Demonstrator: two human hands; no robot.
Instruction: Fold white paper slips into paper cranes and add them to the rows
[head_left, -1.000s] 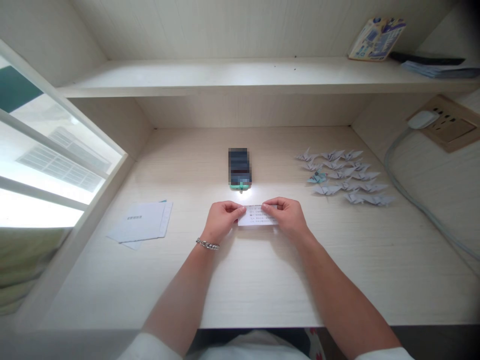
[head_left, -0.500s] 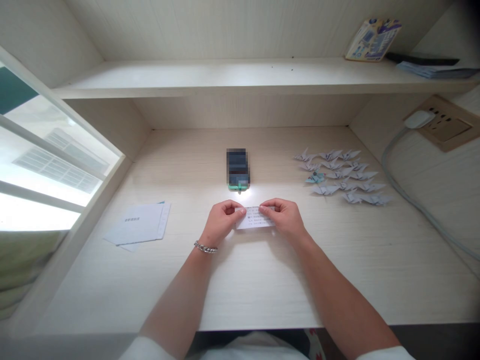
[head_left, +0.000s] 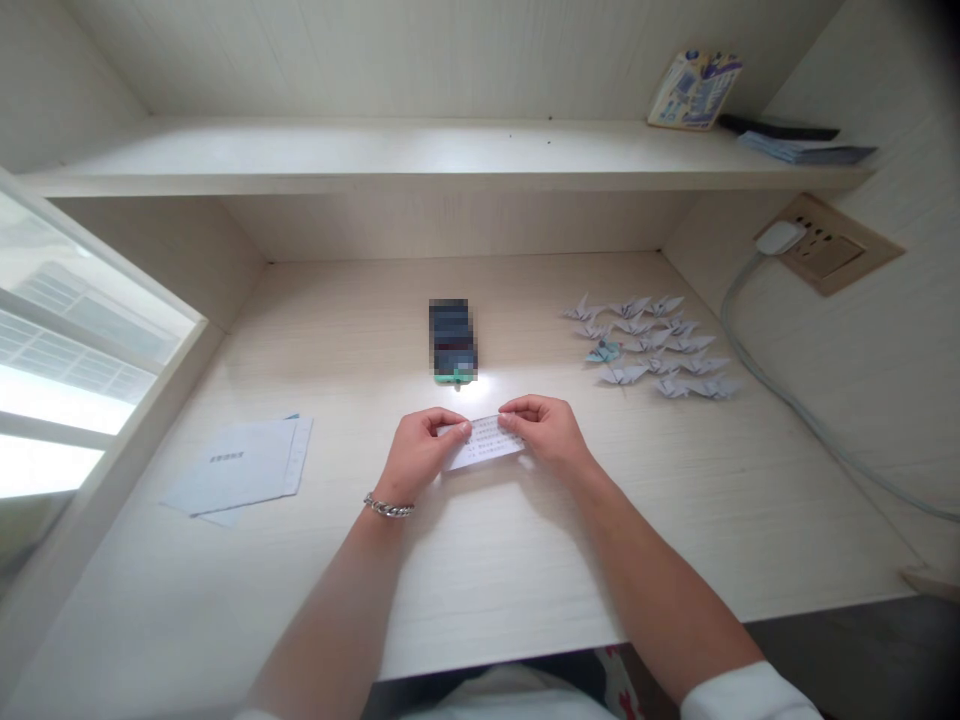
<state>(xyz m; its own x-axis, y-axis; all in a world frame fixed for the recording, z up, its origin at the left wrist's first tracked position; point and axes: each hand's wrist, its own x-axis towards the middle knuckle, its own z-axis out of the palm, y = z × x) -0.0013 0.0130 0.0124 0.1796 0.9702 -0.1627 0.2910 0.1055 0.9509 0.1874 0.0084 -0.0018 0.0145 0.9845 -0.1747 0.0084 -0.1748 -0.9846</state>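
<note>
The view (head-worn) looks forward, down at the hands point(head_left: 418, 455).

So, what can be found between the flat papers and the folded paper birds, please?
In the head view: the phone-like device, and, nearer the wearer, the left hand and right hand holding the printed slip.

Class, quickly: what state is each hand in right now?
Left hand: closed, holding the left end of a printed paper slip.
Right hand: closed, holding the slip's right end.

We see a printed box point(head_left: 694, 92) toward the right edge of a shelf point(head_left: 337, 150). A wall socket point(head_left: 840, 258) holds a white plug point(head_left: 778, 238).
</note>
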